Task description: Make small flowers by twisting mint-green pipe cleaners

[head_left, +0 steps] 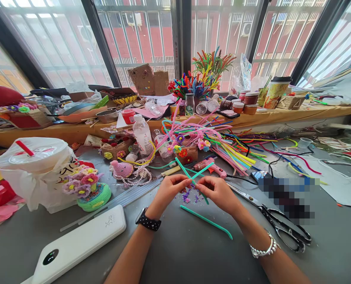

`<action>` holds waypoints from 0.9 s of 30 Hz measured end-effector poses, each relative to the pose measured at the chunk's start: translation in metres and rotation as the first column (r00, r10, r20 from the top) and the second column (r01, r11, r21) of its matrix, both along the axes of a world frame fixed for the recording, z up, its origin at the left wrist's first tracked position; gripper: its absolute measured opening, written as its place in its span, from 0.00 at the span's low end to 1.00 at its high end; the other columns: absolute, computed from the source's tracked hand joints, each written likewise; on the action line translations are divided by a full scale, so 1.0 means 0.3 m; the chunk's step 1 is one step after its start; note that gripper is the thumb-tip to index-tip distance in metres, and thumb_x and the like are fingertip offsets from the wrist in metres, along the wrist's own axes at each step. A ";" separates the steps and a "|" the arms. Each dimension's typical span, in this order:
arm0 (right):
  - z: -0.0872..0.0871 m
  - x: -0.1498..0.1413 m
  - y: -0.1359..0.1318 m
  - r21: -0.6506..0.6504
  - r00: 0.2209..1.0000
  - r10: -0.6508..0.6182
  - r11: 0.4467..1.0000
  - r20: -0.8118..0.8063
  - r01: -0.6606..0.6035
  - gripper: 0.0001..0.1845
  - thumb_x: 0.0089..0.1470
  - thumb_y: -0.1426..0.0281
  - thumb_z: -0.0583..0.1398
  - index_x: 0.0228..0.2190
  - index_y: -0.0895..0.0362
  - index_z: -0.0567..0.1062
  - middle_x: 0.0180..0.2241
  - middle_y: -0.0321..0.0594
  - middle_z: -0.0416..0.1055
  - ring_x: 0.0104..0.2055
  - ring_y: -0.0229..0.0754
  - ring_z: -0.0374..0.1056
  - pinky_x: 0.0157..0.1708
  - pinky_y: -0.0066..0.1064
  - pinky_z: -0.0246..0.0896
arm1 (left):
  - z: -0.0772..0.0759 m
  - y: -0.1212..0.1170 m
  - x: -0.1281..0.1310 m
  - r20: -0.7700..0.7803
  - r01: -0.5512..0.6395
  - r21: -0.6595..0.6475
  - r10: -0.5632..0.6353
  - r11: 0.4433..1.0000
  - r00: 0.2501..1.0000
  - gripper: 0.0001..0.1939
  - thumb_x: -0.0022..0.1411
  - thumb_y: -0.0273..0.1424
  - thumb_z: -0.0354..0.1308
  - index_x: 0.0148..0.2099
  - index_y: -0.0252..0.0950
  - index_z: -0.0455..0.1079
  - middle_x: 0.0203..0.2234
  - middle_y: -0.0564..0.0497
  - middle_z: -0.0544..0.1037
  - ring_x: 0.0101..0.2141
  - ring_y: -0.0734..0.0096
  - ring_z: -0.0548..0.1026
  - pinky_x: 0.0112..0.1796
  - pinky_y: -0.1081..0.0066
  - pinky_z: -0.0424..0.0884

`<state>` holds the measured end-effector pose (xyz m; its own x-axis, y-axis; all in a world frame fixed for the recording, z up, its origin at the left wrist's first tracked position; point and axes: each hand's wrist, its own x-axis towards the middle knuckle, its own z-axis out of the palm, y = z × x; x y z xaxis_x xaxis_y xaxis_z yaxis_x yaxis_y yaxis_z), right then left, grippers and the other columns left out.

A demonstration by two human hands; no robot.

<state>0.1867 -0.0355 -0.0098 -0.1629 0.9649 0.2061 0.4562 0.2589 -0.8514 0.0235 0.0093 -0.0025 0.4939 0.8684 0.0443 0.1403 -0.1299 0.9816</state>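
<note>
Two turquoise pipe cleaners [203, 170] cross in an X between my hands in the head view. My left hand [173, 190] pinches them near the crossing, its fingers closed. From the other side my right hand [216, 192] also pinches them, just below the crossing, with the thumb and fingers together. One pipe cleaner's lower end sticks out under the right fingers. Another turquoise pipe cleaner [206, 221], bent at its right end, lies on the grey table below the hands. Small purple scraps [186, 196] are scattered on the table behind the fingers.
Black-handled scissors [277, 221] and a pink glue gun [215, 169] lie to the right. At left are a white power bank [83, 244], a pipe-cleaner flower pot [94, 195] and a bagged drink cup [41, 165]. A heap of coloured pipe cleaners [234, 154] lies behind.
</note>
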 end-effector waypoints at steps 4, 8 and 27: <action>-0.002 -0.001 0.002 0.004 1.000 0.005 1.000 0.003 -0.005 0.12 0.50 0.66 0.53 0.25 0.61 0.71 0.20 0.35 0.66 0.22 0.33 0.58 0.21 0.22 0.51 | 0.000 -0.001 0.001 0.005 -0.008 0.003 0.008 1.000 1.000 0.12 0.50 0.35 0.55 0.23 0.31 0.68 0.17 0.56 0.66 0.20 0.81 0.61 0.23 0.79 0.57; -0.002 -0.001 0.004 0.008 1.000 0.002 1.000 0.006 -0.002 0.11 0.50 0.66 0.54 0.25 0.61 0.71 0.20 0.35 0.66 0.22 0.33 0.59 0.21 0.22 0.51 | 0.007 -0.005 0.003 -0.001 -0.013 0.006 0.013 1.000 1.000 0.12 0.50 0.35 0.55 0.23 0.31 0.68 0.16 0.56 0.66 0.20 0.81 0.61 0.23 0.79 0.57; 0.008 -0.006 -0.002 0.026 1.000 0.010 1.000 0.017 -0.010 0.12 0.50 0.65 0.54 0.25 0.61 0.72 0.20 0.36 0.67 0.22 0.33 0.59 0.21 0.23 0.51 | -0.003 0.001 -0.005 -0.045 -0.024 0.042 0.026 0.999 0.999 0.13 0.49 0.38 0.55 0.24 0.32 0.69 0.19 0.53 0.70 0.22 0.77 0.64 0.25 0.78 0.61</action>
